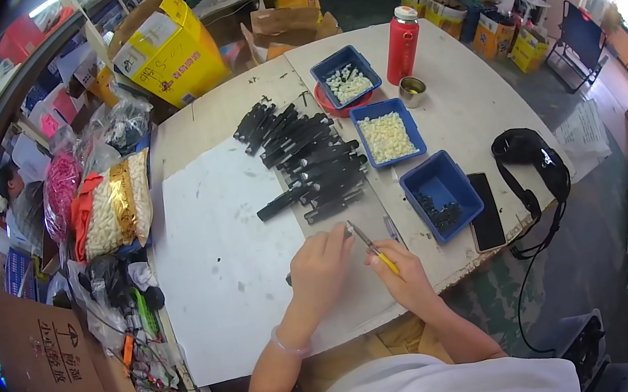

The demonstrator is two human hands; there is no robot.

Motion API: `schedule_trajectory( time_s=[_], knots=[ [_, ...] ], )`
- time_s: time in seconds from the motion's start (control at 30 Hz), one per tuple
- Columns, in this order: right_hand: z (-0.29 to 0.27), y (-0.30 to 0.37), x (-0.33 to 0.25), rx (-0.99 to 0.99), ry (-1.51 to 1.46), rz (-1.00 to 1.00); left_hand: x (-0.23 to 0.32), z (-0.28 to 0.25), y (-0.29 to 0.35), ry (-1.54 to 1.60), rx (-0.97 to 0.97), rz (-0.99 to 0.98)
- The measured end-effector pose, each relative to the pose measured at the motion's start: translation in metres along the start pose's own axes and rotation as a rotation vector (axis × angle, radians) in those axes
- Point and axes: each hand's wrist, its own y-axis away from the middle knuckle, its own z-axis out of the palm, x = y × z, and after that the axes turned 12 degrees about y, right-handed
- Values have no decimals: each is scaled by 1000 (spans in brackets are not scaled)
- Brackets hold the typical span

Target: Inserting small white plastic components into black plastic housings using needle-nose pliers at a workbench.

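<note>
- Right hand [405,273]: we see its fingers closed around a yellow-handled tool [384,260], whose metal shaft slants up and leftward over the table [251,317].
- Left hand [320,263]: curled, back toward us; we cannot tell how far its fingers close or what they grip. Dark ends show on either side, perhaps of one part.
- Main hazard: the tool's tip lies near the left fingertips; in our judgement, a slip under pressure could nick them.
- Black parts [308,153]: heaped beyond the hands; pulling one carelessly could make others slide.
- Blue tray of small dark pieces [462,175]: right of the hands, beside a phone [486,212]; a swinging right elbow or forearm could knock it and scatter its contents.
</note>
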Motion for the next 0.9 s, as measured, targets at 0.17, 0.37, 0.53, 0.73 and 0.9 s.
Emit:
schedule_trajectory(
  time_s=[0.17,0.37,0.53,0.73,0.9],
  knots=[
    [-3,-1,4,60,164,-83,-2,5,10,159,-16,-74],
    [-13,19,13,-239,385,-416,0,-46,53,1236,-538,-1007],
    [2,33,1,-233,178,-479,-3,-102,92,1035,-785,-1097],
    [-8,20,15,-73,-105,6,-15,-155,94,465,-1037,-751],
    [-15,10,6,-6,-175,24,-8,-69,19,350,-450,-233]
  ],
)
